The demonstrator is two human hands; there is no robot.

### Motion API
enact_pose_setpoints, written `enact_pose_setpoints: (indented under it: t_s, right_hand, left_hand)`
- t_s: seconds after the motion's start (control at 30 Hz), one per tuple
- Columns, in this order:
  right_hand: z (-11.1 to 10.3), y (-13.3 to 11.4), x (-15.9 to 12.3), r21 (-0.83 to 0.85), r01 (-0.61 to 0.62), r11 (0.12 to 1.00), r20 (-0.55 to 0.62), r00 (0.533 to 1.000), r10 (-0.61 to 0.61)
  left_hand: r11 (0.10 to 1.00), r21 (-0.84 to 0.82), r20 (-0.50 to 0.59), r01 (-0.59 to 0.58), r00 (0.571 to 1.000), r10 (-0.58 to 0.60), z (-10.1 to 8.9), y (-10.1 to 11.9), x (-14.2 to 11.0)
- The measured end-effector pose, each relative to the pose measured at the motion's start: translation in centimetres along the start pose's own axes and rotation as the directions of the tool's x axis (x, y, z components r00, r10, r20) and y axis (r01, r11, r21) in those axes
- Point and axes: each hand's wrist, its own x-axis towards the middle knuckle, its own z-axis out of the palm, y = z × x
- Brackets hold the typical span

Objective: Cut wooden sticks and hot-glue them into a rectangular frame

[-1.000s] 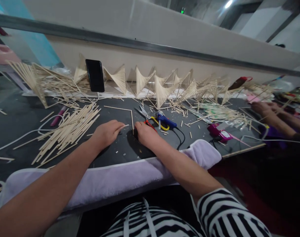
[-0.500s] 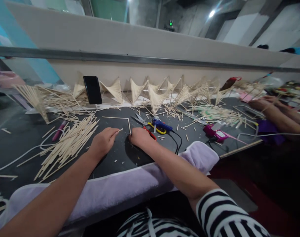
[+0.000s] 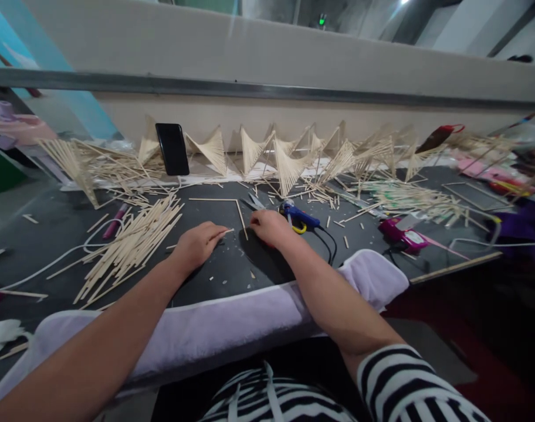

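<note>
Between its thumb and fingers, my left hand (image 3: 201,241) pinches a thin wooden stick (image 3: 227,230), whose short end shows beyond the fingertips. My right hand (image 3: 268,227) rests low over the table with curled fingers; whatever they hold is hidden. Just left of those fingers, two sticks on the table form a right-angled corner (image 3: 237,201). Scissors (image 3: 255,202) lie behind my right hand, which covers part of their handles. A blue glue gun (image 3: 300,215) with a black cord is right beside them.
A heap of loose sticks (image 3: 131,249) lies left of my left hand. Fanned stick structures (image 3: 289,167) and a phone (image 3: 173,149) stand along the wall. A magenta device (image 3: 402,235) sits to the right. A lilac cloth (image 3: 232,316) covers the front edge.
My right hand has come off the end of the corner's stick and moved to the right, towards the scissors. My left hand still pinches its stick. The view has shifted slightly.
</note>
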Motion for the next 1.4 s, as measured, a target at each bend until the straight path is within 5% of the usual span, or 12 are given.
enact_pose_setpoints:
  t_s: [0.33,0.67,0.9,1.4]
  right_hand:
    - [0.7,0.6,0.3,0.079,0.181,0.98,0.1,0.977,-0.188]
    - [1.0,1.3,1.1,0.121,0.15,0.981,0.146,0.975,-0.167]
    - [0.3,0.9,0.9,0.125,0.122,0.985,0.168,0.976,-0.142]
    - [0.6,1.1,0.9,0.165,0.106,0.981,0.185,0.973,-0.136]
  left_hand:
    - [1.0,-0.005,0.268,-0.023,0.963,0.023,1.0,1.3,2.2]
    - [0.994,0.074,0.245,-0.087,0.967,0.066,1.2,1.7,2.3]
    - [0.979,0.161,0.33,-0.127,0.942,0.068,0.9,0.6,2.0]
    - [0.979,0.178,0.339,-0.104,0.94,0.039,1.2,0.6,2.0]
